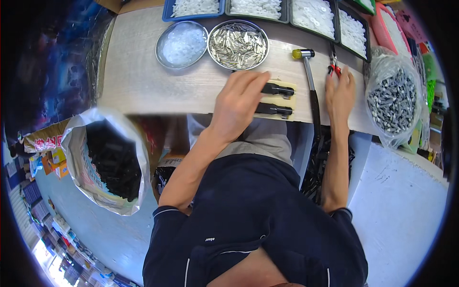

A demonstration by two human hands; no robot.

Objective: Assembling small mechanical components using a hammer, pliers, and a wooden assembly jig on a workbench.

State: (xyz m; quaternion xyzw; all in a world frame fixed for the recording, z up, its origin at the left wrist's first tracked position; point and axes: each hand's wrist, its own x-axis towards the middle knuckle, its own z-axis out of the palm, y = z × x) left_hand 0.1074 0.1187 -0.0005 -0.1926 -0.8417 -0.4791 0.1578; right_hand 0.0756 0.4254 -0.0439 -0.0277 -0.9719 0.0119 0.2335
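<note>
My left hand (237,103) lies on a small cream-coloured block (289,97) at the front edge of the wooden bench (138,81). Its fingers cover the near ends of two black plastic parts (277,89) that lie side by side on the block. My right hand (340,92) rests flat on the bench, fingers apart, just right of a hammer (310,76) with a yellow and silver head and a black handle. Red-handled pliers (333,66) lie just beyond its fingertips.
A round metal dish of small silver metal pieces (238,45) and a dish of clear white parts (181,44) stand behind the block. Trays of white parts (313,16) line the back. A clear bag of grey screws (393,98) sits right; a sack of black parts (112,160) stands lower left.
</note>
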